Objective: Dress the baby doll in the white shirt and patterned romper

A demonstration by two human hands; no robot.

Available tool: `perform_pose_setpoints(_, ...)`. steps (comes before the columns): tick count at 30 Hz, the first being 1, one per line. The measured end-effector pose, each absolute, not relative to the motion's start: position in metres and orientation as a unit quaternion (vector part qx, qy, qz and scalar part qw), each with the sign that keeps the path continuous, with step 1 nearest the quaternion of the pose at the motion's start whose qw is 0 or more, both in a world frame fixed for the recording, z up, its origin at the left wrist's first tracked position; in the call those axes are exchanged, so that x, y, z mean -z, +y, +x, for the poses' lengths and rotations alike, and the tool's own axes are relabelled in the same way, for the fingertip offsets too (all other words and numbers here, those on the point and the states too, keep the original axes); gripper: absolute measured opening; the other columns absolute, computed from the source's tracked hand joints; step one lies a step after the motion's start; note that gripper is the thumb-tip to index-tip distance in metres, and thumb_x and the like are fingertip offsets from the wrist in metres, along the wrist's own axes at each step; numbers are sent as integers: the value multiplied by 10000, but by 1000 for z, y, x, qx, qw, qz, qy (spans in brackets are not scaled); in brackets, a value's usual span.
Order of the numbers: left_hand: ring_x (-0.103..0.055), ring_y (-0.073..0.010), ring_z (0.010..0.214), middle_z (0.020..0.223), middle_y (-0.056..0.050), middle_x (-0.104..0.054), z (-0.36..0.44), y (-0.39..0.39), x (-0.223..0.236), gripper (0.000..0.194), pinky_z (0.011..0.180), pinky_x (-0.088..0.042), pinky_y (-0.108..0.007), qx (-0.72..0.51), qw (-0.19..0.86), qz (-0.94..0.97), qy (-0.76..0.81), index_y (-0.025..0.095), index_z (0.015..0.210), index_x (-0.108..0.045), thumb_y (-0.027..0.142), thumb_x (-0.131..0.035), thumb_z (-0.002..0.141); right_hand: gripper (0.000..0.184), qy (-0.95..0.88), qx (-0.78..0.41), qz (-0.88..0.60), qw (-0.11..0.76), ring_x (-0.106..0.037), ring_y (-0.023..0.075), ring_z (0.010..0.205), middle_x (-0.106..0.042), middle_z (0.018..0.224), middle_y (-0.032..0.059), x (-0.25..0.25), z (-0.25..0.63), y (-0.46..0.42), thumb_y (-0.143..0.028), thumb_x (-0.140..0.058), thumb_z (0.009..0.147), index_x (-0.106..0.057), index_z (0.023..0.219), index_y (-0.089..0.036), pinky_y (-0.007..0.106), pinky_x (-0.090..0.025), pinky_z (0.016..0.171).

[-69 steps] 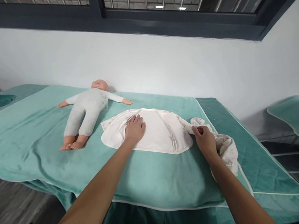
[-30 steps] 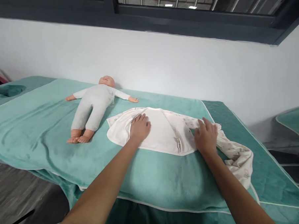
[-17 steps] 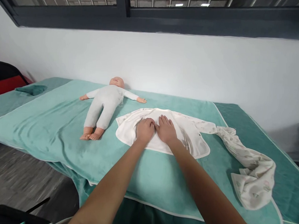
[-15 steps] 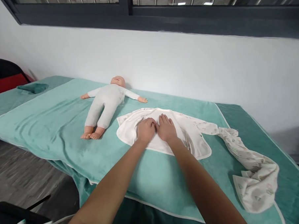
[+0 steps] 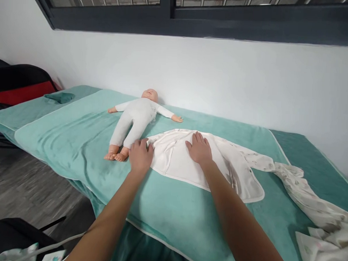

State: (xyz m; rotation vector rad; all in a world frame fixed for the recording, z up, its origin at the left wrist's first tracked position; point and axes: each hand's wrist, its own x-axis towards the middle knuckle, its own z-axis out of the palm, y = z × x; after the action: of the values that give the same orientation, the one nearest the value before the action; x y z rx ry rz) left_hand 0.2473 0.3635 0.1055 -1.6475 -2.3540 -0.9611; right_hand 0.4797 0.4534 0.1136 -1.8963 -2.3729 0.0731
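Observation:
A small white baby top (image 5: 180,157) with a faint print lies spread on the light green blanket (image 5: 170,207). My right hand (image 5: 200,149) rests flat on its middle, fingers stretched out and thumb apart. At the top's left edge is my left hand (image 5: 140,156), palm down, its fingers slightly bent and the thumb apart; it covers that edge. A baby doll (image 5: 138,111) in a white bodysuit lies on its back beyond my left hand, arms spread, its feet close to that hand.
Printed baby clothing (image 5: 320,206) lies bunched at the right, meeting the top's right sleeve. A white wall (image 5: 211,78) runs behind the bed. A black and red chair (image 5: 23,85) stands at the far left, a dark seat (image 5: 16,235) with a cable at the lower left.
My left hand has moved left from the top's middle to its left edge. My right hand stays on the middle. The whole view has shifted, and the cloth under my hands lies flatter.

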Motion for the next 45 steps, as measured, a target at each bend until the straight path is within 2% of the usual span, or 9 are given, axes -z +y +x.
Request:
perform_pose_setpoints(4, -596, -399, 1150, 1188, -156, -715, 246, 362, -101, 376, 948, -448, -552, 294, 38, -553, -779, 231, 1252, -705, 404, -519, 975, 713, -764, -18, -643, 51, -145, 260, 1586, -177, 1696, 165, -115, 468, 455, -455, -162, 1054, -265, 1601, -9, 438, -155, 1268)
perform_pose_setpoints(9, -611, -320, 1239, 1297, -93, -712, 238, 372, -92, 360, 1075, -426, -520, 379, -43, -577, -723, 249, 1241, -723, 312, -478, 984, 722, -771, -18, -634, 60, -157, 290, 1582, -187, 1687, 201, -113, 451, 450, -452, -183, 1058, -259, 1591, 30, 432, -165, 1263)
perform_pose_setpoints(13, -570, -279, 1337, 1456, -83, -611, 228, 386, -86, 460, 1153, -413, -461, 469, -92, -557, -679, 235, 1400, -619, 266, -442, 976, 718, -791, -17, -607, 74, -188, 306, 1572, -247, 1664, 232, -112, 438, 443, -448, -210, 1060, -318, 1557, 59, 438, -179, 1258)
perform_pose_setpoints(17, -470, -292, 1436, 1515, -92, -548, 231, 390, -84, 525, 1232, -328, -490, 504, -73, -535, -674, 239, 1473, -531, 290, -508, 950, 670, -807, -17, -584, 88, -236, 329, 1553, -333, 1631, 235, -111, 426, 435, -417, -253, 1061, -405, 1517, 49, 455, -198, 1248)
perform_pose_setpoints(23, -555, -277, 1307, 1330, -128, -618, 234, 384, -85, 328, 1164, -417, -449, 534, -28, -523, -664, 207, 1213, -662, 261, -483, 943, 688, -816, -31, -568, 102, -269, 361, 1535, -343, 1615, 268, -112, 415, 420, -439, -288, 1060, -414, 1501, 74, 482, -209, 1241)
perform_pose_setpoints(27, -591, -257, 1205, 1169, -113, -661, 232, 383, -87, 239, 1115, -447, -431, 548, -16, -524, -652, 199, 1067, -658, 209, -467, 924, 703, -842, -43, -527, 110, -259, 356, 1541, -357, 1612, 256, -112, 412, 393, -474, -284, 1062, -421, 1505, 54, 478, -209, 1244)
perform_pose_setpoints(35, -621, -277, 1075, 1059, -108, -691, 230, 380, -87, 243, 1002, -486, -446, 508, -26, -527, -680, 192, 1039, -655, 232, -447, 920, 704, -860, -57, -499, 93, -188, 240, 1577, -257, 1680, 137, -112, 448, 371, -523, -180, 1068, -312, 1596, -77, 462, -173, 1267)
perform_pose_setpoints(41, -627, -276, 1076, 1036, -99, -701, 230, 378, -88, 237, 1001, -491, -435, 492, -39, -529, -691, 199, 1007, -659, 207, -451, 893, 704, -756, -41, -651, 55, -190, 251, 1574, -227, 1690, 149, -121, 525, 414, -488, -225, 1062, -279, 1597, -33, 436, -172, 1270)
perform_pose_setpoints(45, -622, -289, 1084, 1037, -105, -706, 232, 378, -88, 240, 1003, -487, -449, 490, -36, -530, -691, 193, 990, -662, 194, -450, 878, 707, -718, -55, -690, 69, -303, 273, 1529, -322, 1657, 164, -124, 559, 411, -498, -237, 1048, -306, 1585, -42, 405, -249, 1244)
